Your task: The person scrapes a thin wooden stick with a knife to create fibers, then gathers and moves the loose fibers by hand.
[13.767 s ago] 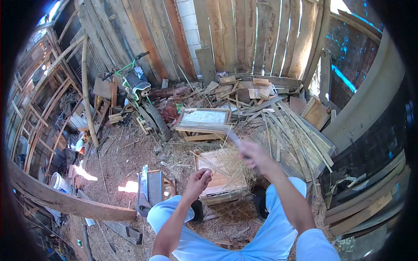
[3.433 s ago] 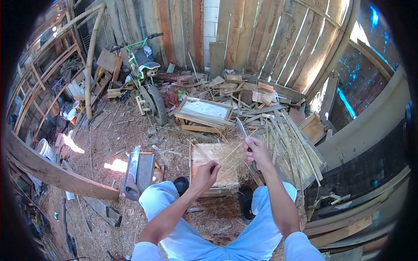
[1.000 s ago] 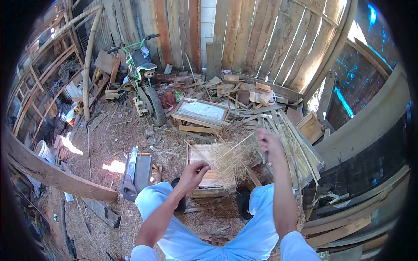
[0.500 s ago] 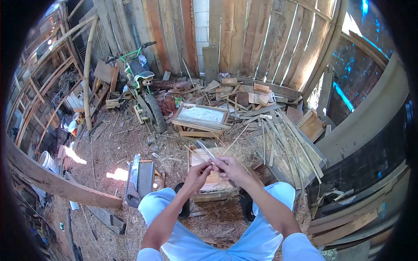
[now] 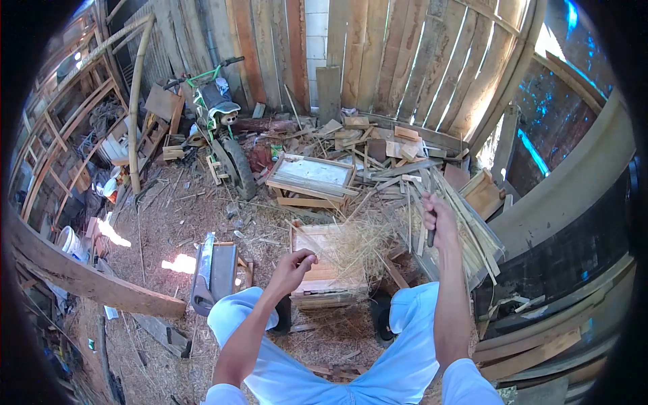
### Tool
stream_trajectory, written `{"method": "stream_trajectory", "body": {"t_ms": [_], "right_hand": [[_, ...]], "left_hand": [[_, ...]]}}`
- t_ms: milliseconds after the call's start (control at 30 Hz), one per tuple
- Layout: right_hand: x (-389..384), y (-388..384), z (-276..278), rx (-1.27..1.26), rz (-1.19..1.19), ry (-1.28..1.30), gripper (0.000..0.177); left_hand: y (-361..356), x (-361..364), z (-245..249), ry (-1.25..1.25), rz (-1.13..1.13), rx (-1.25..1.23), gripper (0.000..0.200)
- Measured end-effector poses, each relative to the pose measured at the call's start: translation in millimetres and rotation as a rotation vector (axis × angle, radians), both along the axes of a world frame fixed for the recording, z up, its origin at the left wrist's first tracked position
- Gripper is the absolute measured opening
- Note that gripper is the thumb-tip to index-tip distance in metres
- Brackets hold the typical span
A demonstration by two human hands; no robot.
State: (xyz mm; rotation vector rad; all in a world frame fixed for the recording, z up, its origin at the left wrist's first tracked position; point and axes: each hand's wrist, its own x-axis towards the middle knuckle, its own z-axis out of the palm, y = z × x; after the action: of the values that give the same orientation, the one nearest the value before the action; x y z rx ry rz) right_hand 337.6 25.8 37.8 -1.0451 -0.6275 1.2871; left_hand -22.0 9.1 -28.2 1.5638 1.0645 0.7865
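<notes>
In the head view, shavings [image 5: 364, 248] are covering the right part of the bench [image 5: 322, 271]. At its left edge, the left hand [image 5: 290, 271] is keeping its fingers narrow; right of it, the right hand [image 5: 443, 221] is gripping a knife [image 5: 430, 237]. A handsaw [image 5: 201, 295] is lying left.

We had a bright, daylit view, with light breaking through gaps in the plank wall [image 5: 378, 61] and glaring hardest at its right end. Sun patches on the ground [image 5: 181, 263] burned out to white. The dark sheeting [image 5: 574, 270] at right sank into shadow, while wide-angle distortion bent the edges into black corners.
</notes>
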Motion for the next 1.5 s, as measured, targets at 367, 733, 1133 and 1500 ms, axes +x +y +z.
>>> {"method": "stream_trajectory", "body": {"t_ms": [367,733,1133,1500], "right_hand": [[-141.0,-27.1,-39.0,-0.08,0.642,-0.122,0.024],[-65.2,-6.1,-0.3,-0.087,0.354,-0.071,0.022],[-87.6,-29.1,5.0,-0.094,0.471,-0.105,0.02],[-115.3,-18.1,-15.2,-0.174,0.584,0.044,0.031]], "left_hand": [[-2.9,30.2,13.8,0.022,-0.032,0.052,0.019],[-3.8,21.5,12.1,0.04,-0.078,0.133,0.018],[2.3,10.6,0.8,0.019,0.03,0.109,0.018],[0.2,21.2,1.9,0.058,-0.026,0.131,0.017]]}}
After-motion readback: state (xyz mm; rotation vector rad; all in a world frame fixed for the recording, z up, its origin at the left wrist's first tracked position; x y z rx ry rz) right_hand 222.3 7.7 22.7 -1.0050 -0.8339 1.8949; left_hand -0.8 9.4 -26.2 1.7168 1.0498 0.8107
